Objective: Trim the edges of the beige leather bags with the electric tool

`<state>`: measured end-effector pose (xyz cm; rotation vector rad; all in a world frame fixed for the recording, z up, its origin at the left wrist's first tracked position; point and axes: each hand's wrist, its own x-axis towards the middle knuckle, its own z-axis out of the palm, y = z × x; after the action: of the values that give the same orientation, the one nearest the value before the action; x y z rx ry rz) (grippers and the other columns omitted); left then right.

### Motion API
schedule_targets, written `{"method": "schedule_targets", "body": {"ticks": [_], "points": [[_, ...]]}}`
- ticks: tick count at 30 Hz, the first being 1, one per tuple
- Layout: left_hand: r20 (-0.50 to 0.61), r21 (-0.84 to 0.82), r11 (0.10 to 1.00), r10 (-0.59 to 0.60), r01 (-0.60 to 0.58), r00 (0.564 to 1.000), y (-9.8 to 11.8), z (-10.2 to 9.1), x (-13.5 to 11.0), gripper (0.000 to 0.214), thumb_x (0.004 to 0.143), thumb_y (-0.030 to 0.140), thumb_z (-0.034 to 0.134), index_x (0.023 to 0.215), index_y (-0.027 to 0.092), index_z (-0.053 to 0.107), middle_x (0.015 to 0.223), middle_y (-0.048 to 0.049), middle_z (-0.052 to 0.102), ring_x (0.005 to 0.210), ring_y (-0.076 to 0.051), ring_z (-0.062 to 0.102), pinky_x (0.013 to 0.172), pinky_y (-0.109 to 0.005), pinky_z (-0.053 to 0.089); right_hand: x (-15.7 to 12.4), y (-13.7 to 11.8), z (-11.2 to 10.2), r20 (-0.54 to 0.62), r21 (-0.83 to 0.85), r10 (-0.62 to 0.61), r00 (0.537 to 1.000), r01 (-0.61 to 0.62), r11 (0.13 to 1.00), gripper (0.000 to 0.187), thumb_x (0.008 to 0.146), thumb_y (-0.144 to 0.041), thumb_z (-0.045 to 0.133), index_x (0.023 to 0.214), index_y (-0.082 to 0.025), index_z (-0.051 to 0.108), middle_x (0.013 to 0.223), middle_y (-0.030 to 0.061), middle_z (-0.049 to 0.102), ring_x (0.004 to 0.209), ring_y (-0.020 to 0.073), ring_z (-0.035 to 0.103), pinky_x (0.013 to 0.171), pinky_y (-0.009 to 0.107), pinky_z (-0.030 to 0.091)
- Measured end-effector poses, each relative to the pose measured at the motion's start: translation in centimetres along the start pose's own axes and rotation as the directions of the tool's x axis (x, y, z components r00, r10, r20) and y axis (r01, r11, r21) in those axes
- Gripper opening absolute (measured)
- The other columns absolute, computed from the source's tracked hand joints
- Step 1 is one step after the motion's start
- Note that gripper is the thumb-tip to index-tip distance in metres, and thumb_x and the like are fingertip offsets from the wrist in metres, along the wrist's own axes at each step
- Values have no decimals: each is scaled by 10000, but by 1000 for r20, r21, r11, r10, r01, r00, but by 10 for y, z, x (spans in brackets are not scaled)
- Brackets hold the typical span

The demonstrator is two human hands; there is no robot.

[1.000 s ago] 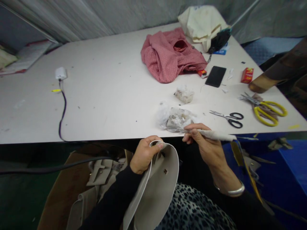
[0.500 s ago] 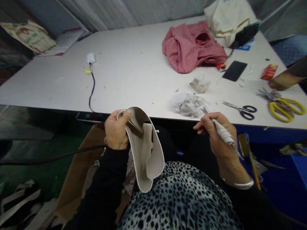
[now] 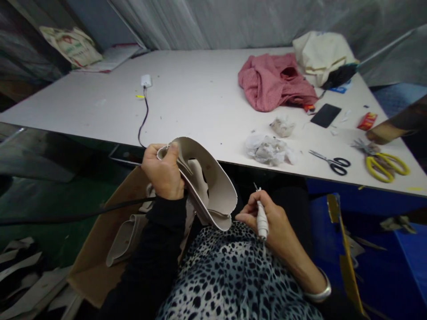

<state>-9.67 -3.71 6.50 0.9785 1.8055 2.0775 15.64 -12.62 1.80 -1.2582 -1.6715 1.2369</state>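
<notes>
- Left hand (image 3: 163,171) is up in front of the near edge of the desk (image 3: 200,102), its grip clamped on the top rim of a beige leather piece (image 3: 218,191), thumb pressed over the rim.
- The leather piece curls into an open arch. It hangs off the desk, over the lap in a leopard-print garment (image 3: 233,275), with its lower end just above the print.
- Right hand (image 3: 270,220) sits low over the lap, its grip closed round a white tool (image 3: 262,218) shaped like a pen.
- The tool's thin metal tip points up toward the desk edge. It is near the right edge of the leather piece but apart from it.
- A silver bangle (image 3: 318,291) rides on the right wrist.
- Down left of the lap is a cardboard box (image 3: 96,253) with more beige pieces (image 3: 126,235) lying in it.
- On the desk, nearest the hands, is a crumpled plastic wad (image 3: 268,149), with a smaller wad (image 3: 282,126) just behind it.
- Right of those lie black-handled scissors (image 3: 332,161), then yellow-handled scissors (image 3: 383,162) near the right edge.
- Further back are a black phone (image 3: 326,115), a red box (image 3: 366,121), a heap of pink cloth (image 3: 276,82) and a cream bag (image 3: 322,53).
- Over on the left a white plug (image 3: 146,81) sits on the desk, and its black cable (image 3: 143,120) trails off the near edge.
</notes>
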Motion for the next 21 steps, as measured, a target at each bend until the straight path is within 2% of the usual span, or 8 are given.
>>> {"method": "schedule_targets", "body": {"ticks": [3,5,8,11,14,16,21], "points": [[-66,5,999,44,-44,997,1,9,-5,252,767,170,786,731,176,537,653,62,536,588,-87,481,591,-225,423,-3,-8,9,14,-76,19,1000,-17,997,370,859,-427,788,978,-241,491,873,6,724,724,173,695,647,258,503],[-73,12,999,35,-34,997,1,13,-9,245,766,179,772,723,184,530,645,63,537,580,-93,486,586,-223,428,-2,-7,14,15,-158,41,999,-38,987,370,866,-419,764,990,-248,460,812,-12,696,666,177,668,608,258,471],[-42,-5,1000,12,-12,999,2,17,-19,222,756,204,764,722,179,546,635,64,538,568,-89,482,577,-216,418,-1,-2,20,-18,-285,34,999,-37,958,355,890,-417,710,1012,-255,418,704,-44,618,588,187,611,549,253,397],[40,-61,996,-61,63,997,1,14,-30,224,741,241,780,713,173,568,614,66,520,553,-84,457,554,-212,387,0,5,25,-43,-298,6,999,-19,954,321,909,-416,667,1007,-261,402,673,-53,585,569,194,606,530,247,372],[168,-81,977,-182,198,969,-3,5,-39,251,749,298,788,705,175,574,610,64,514,550,-86,446,548,-212,374,1,11,27,-70,-293,-4,998,-17,956,248,925,-391,618,970,-270,407,609,-72,554,502,186,578,502,245,357],[222,-51,968,-230,247,947,-8,-6,-41,270,751,336,797,708,175,586,618,60,522,555,-90,450,544,-212,374,0,16,26,-111,-314,-31,993,-6,950,183,931,-356,586,934,-272,424,577,-79,526,472,175,549,495,246,350],[270,98,961,-275,258,923,-27,-46,-35,248,735,355,809,755,172,644,645,46,580,581,-115,508,567,-226,407,-5,29,16,-203,-324,-94,975,23,946,177,953,-405,558,878,-266,477,556,-73,505,449,157,525,475,238,378]]}}
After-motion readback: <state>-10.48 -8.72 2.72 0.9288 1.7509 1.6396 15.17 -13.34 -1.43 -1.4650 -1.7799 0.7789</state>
